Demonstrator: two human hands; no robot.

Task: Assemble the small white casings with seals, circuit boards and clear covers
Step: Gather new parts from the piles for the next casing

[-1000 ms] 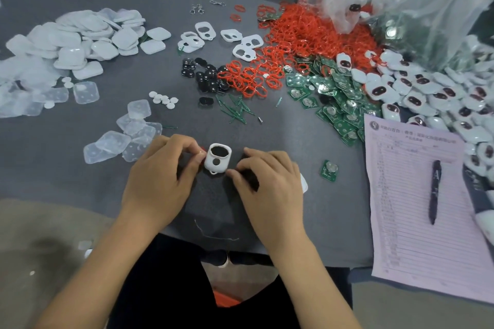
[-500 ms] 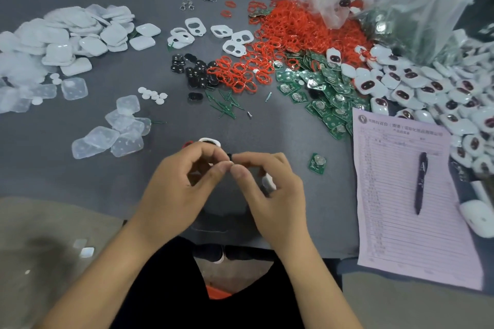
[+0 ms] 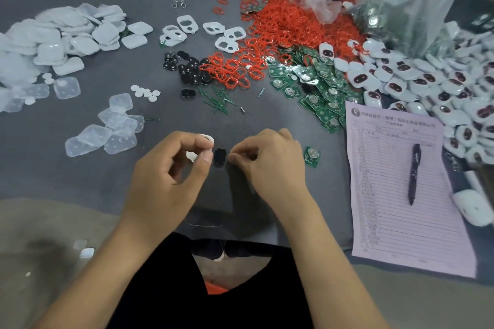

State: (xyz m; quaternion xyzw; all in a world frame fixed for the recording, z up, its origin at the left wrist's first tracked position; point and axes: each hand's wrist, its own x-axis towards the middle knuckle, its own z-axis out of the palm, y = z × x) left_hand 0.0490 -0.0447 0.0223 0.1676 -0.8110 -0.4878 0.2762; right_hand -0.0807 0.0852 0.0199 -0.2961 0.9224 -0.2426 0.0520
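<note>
a white casing is pinched between the curled thumb and fingers of the left hand, just above the grey table. a small black part is held beside it by the right hand, fingertips pinched together. a green board lies just right of that hand.

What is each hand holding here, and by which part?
The left hand pinches a small white casing by its edge. The right hand seems to pinch the black piece at its side; contact unclear.

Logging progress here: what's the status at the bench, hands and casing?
Left hand fingers pinch the white casing. Right hand fingers pinch the small black part. Single circuit board beside right hand. Nothing in the way.
</note>
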